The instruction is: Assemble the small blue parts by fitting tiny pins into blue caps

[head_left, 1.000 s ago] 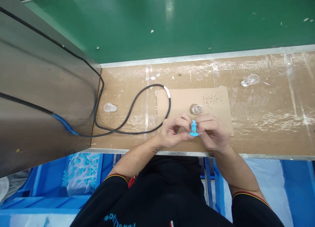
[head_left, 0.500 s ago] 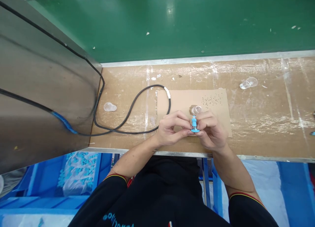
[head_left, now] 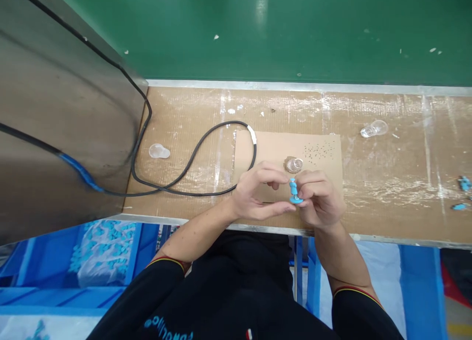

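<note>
A small light-blue figurine [head_left: 293, 186] on a round blue base stands roughly upright between my hands. My right hand [head_left: 320, 196] pinches it from the right with thumb and fingers. On the other side my left hand [head_left: 261, 191] is open, thumb and forefinger spread apart, their tips close to the figurine's head and base; whether they touch it I cannot tell. Just beyond the hands a small clear round cup [head_left: 294, 165] rests on a flat cardboard sheet [head_left: 271, 146]. Dark specks dot the right part of that sheet.
A looped black cable [head_left: 191, 168] lies on the cardboard-covered bench [head_left: 398, 158], left of the sheet. Clear plastic pieces sit at left [head_left: 159, 151] and right [head_left: 374, 128]. Blue parts [head_left: 464, 184] lie at the far right. A metal cabinet [head_left: 66, 114] borders the left; blue bins [head_left: 103, 251] stand below.
My left thumb and forefinger have parted from their pinch around the figurine, which stays in my right hand. The view has shifted slightly, showing more blue parts at the right.
</note>
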A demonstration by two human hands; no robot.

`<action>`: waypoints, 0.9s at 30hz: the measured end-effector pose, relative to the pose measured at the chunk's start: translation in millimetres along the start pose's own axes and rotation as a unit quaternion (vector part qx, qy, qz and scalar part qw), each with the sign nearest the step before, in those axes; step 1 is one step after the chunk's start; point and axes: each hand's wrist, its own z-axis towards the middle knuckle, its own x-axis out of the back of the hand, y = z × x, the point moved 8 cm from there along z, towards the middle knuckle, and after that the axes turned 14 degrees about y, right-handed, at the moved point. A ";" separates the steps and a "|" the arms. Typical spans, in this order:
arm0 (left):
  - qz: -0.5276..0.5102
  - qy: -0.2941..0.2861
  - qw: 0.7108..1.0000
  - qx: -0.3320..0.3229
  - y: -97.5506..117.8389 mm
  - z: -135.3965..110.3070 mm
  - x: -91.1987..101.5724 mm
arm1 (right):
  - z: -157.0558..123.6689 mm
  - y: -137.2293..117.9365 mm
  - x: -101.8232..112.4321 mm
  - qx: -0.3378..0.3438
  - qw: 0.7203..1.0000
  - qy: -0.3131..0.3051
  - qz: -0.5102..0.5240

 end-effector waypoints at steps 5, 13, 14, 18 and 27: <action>-0.018 -0.014 0.999 0.042 -6.2 -0.8 -2.4 | -5.5 4.6 1.0 -0.012 1.000 -0.010 -0.008; -0.032 -0.012 0.999 0.039 -1.4 4.1 -0.9 | -6.7 2.8 -0.7 0.001 1.000 -0.014 -0.010; -0.040 -0.010 0.998 0.043 -1.6 4.0 -0.7 | -6.9 3.2 -0.8 -0.002 1.000 -0.015 -0.012; -0.064 -0.008 0.996 0.061 -2.6 3.0 -1.8 | -5.1 2.8 -3.9 -0.017 0.999 -0.027 -0.013; -0.063 -0.017 0.995 0.073 -2.7 2.2 -2.7 | 1.9 -1.0 -10.2 -0.027 0.999 -0.036 0.000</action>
